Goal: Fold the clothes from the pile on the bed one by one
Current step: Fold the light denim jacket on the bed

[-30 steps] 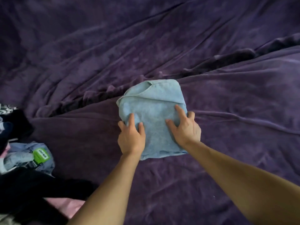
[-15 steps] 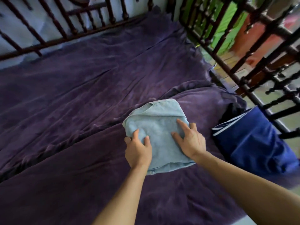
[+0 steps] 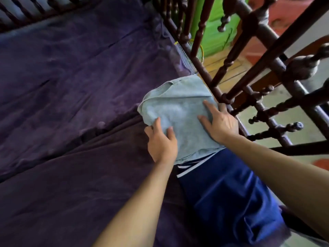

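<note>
Looking through the head camera, the only marks I see are thin white stripes (image 3: 188,166) on the end of a dark blue garment (image 3: 222,196). They are plain lines, not letters.

Some parts are hard to see. Both arms run off the bottom of the picture. The outer fingers of each hand go past the sides of the cloth, so I cannot see them well. I cannot tell if the cloth lies all the way down or is lifted a little. The dark blue garment is cut off at the bottom right.

The folded cloth (image 3: 178,111) is light blue and looks soft, like a towel. It is a fat square with round corners, and a flap shows along its far edge. It is at the right side of the bed, over the purple blanket (image 3: 71,86), just beside the dark wooden rail (image 3: 277,61). Its near edge covers the striped end of the dark blue garment.

The left hand (image 3: 162,141) rests on the near left corner, with its fingers (image 3: 158,124) straight and flat on top. The right hand (image 3: 221,124) lies on the right side, its fingers (image 3: 208,107) spread wide and pressing flat.
</note>
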`<state>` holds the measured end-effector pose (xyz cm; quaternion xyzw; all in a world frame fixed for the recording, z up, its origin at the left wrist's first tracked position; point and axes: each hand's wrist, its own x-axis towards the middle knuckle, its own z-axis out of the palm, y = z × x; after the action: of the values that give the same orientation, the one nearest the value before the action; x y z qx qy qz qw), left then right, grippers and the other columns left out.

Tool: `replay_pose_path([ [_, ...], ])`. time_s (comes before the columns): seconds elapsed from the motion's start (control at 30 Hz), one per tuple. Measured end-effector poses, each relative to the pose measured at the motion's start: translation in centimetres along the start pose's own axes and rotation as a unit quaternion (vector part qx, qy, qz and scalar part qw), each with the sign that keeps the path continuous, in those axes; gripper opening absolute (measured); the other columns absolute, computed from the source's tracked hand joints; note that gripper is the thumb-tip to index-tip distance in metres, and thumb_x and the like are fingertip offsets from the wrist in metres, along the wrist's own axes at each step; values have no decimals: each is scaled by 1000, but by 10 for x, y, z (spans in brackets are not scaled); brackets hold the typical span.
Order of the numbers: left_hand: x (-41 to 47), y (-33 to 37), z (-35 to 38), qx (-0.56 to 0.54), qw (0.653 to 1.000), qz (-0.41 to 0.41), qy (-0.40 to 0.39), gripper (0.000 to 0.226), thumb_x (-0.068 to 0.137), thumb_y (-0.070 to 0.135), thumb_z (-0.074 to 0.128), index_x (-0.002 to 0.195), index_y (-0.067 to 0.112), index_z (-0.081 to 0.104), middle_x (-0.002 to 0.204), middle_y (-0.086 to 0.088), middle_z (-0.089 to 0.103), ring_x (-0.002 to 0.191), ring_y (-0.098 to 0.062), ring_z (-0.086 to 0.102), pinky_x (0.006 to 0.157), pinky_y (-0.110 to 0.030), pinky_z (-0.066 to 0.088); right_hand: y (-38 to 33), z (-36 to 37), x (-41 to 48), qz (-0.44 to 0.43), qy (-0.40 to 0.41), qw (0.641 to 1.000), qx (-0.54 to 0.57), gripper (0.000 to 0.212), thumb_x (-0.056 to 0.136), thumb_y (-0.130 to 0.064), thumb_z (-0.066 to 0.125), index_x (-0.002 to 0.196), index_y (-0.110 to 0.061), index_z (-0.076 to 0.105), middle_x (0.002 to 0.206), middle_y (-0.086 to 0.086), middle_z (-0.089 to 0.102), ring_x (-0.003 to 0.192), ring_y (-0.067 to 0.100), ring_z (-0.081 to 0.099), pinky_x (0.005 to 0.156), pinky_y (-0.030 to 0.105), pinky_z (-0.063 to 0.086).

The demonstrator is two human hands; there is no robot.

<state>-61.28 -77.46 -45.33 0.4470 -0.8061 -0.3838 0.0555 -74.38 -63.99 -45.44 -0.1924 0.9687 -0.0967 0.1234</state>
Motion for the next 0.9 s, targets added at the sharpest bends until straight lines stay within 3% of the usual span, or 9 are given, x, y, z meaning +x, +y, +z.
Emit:
replay_pose_path([
  [0.1,-21,-18,47,118,990,29,-76,55,93,37,53,143,20,36,143,-12,32,116,-32,50,84,-39,45,41,29,-1,-41,-57,994,-83,61,94,-58,39,147,-32,29,155,16,20,137,40,29,101,51,37],
  [0.2,-39,-47,74,255,959,81,-88,63,95,43,43,149,15,25,155,-22,15,139,-37,28,101,-49,37,63,61,-15,-88,-82,986,-118,66,92,-63,15,152,-34,19,161,12,5,148,33,4,114,50,18],
  [0.3,-37,-67,91,296,942,86,-131,66,97,48,20,152,15,8,157,-23,2,145,-36,14,110,-52,29,74,84,-17,-81,-110,986,-94,69,89,-65,5,152,-38,1,162,5,-5,149,27,-6,116,50,15],
  [0.4,-32,-75,108,322,933,79,-140,64,97,49,16,151,14,14,155,-25,12,140,-37,27,105,-53,36,84,106,-10,-79,-131,984,-88,68,88,-67,0,148,-40,-15,161,2,-15,148,23,-14,118,49,11],
  [0.5,-26,-81,123,328,928,61,-164,66,96,49,15,151,13,12,155,-25,14,139,-37,28,105,-55,34,90,118,-4,-81,-137,982,-105,69,88,-67,-2,149,-38,-16,160,2,-17,148,22,-16,115,49,17],
  [0.6,-21,-78,119,344,913,55,-211,66,100,49,15,151,17,-10,157,-22,-10,146,-35,6,113,-53,19,87,114,-2,-75,-156,978,-116,68,90,-67,1,150,-37,-15,160,2,-20,147,21,-18,116,49,18],
  [0.67,-20,-66,104,352,898,37,-260,67,100,49,20,150,20,-16,156,-19,-17,146,-34,1,114,-51,17,81,102,-3,-68,-189,971,-126,66,94,-64,7,149,-38,-17,160,1,-20,147,22,-18,117,51,16],
  [0.77,-29,-48,68,351,890,42,-288,64,99,41,33,151,20,2,157,-16,1,139,-34,22,107,-48,27,69,77,-8,-61,-202,965,-156,66,97,-58,19,152,-32,-7,161,5,-4,148,27,-2,115,52,18],
  [0.9,-68,-50,5,316,915,48,-246,35,96,32,41,127,16,46,128,-9,46,117,-31,47,93,-43,39,44,44,-44,-89,-149,970,-172,48,96,-39,41,140,-20,37,148,8,34,135,28,30,107,47,28],
])
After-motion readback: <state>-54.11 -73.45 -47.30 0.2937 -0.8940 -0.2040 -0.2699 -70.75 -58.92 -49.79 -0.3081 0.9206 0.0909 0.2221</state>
